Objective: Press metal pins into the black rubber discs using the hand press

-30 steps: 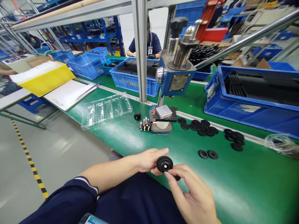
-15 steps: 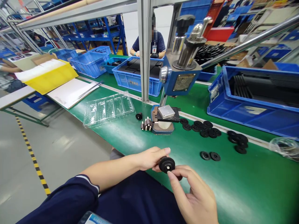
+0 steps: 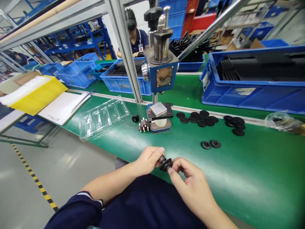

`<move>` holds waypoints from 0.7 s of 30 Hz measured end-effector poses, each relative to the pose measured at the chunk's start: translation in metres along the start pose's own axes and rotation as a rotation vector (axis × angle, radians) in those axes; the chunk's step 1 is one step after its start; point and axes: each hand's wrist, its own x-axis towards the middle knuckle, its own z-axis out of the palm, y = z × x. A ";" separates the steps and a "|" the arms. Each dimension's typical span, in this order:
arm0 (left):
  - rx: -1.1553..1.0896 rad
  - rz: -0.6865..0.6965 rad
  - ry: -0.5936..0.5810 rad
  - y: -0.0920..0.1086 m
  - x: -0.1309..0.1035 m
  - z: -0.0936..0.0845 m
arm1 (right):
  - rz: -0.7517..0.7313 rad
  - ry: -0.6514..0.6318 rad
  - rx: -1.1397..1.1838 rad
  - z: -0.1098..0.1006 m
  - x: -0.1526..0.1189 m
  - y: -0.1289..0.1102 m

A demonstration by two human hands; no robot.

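Near the table's front edge, my left hand (image 3: 150,160) grips the brown shaft end of a black wheel part (image 3: 166,164). The fingertips of my right hand (image 3: 189,178) pinch the other side of the same part. Ahead of my hands stands a blue press (image 3: 160,74) with a metal block (image 3: 158,109) on its base. Several small brown cylinders with white tips (image 3: 144,125) stand left of the base, beside a black wheel piece (image 3: 135,118). Black discs (image 3: 202,118) lie to the right, and two more (image 3: 215,144) lie nearer to me.
A clear plastic tray (image 3: 103,117) lies at the left. Blue bins (image 3: 252,95) of black parts line the back, with a metal post (image 3: 128,57) between. A person (image 3: 140,39) sits beyond. A plastic bag (image 3: 281,122) rests at the right.
The wheel part has turned from facing me to lying more side-on, showing its brown shaft. Both hands still hold it. The camera view has shifted, so the press appears further left.
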 end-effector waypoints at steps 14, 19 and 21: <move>-0.246 -0.019 0.110 -0.015 -0.017 0.019 | -0.203 0.061 0.071 0.001 -0.009 0.007; -0.187 -0.003 0.113 -0.014 -0.016 0.018 | -0.232 0.055 0.055 -0.002 -0.009 0.005; -0.192 -0.017 0.099 -0.015 -0.015 0.018 | -0.227 0.052 0.049 -0.003 -0.009 0.005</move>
